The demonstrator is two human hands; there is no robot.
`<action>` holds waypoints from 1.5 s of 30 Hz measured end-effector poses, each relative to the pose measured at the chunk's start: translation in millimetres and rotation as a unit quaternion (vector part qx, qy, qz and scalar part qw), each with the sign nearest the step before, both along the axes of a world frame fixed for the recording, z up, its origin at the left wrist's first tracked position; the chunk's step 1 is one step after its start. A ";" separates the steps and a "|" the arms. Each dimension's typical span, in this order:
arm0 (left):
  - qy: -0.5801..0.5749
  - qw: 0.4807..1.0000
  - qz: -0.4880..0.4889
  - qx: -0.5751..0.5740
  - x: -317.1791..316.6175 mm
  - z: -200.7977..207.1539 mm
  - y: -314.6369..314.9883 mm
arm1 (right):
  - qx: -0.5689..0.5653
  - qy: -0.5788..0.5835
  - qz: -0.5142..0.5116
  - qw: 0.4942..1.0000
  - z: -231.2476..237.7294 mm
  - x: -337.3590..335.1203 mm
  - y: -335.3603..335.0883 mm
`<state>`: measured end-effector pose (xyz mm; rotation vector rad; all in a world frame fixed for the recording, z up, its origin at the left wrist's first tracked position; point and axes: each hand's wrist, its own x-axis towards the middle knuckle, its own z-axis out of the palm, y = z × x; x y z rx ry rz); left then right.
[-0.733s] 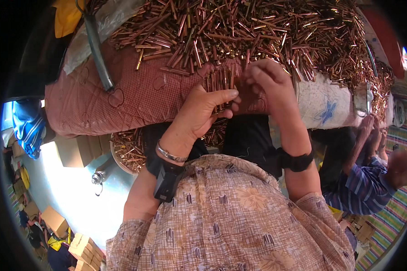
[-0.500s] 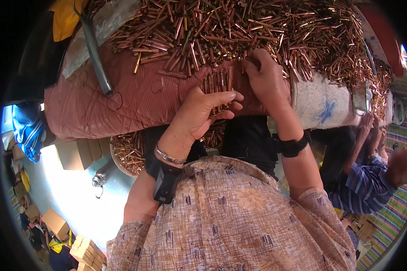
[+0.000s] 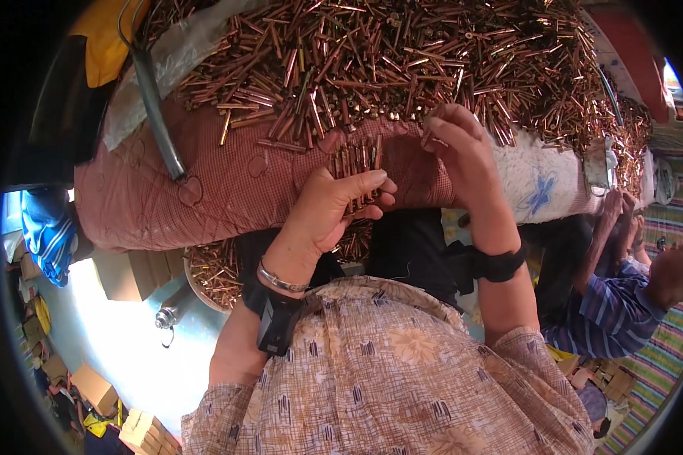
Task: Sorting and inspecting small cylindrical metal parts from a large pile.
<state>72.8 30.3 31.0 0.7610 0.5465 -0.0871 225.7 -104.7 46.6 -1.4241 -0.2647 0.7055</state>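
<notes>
A row of thin copper-coloured metal rods (image 3: 354,161) stands side by side in my left hand (image 3: 332,199), its thumb pressed across them and the fingers curled behind. To the right, at the pile's near edge, my right hand (image 3: 463,155) is closed in a pinch. Something small and brownish shows at its fingertips, too little of it to name. Beyond both hands lies a big loose heap of the same rods (image 3: 357,57). Under the hands is a rolled, padded red checked cloth (image 3: 228,182), with several rods lying on its far side.
A grey metal tube (image 3: 158,114) and clear plastic sheeting (image 3: 163,72) lie at the left. Below the cloth sits a basin of rods (image 3: 209,280). Cardboard boxes (image 3: 95,387) stand on the lower-left floor. At the right, a person in a striped shirt (image 3: 611,315) works by the heap.
My right hand has drawn back from the heap, toward me and slightly right, its fingers still pinched. The left hand keeps its row of rods and sits slightly nearer to me.
</notes>
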 end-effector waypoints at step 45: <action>-0.057 0.990 0.036 -0.123 4.8 -3.8 5.0 | -0.448 -0.548 0.034 0.706 9.7 106.7 104.7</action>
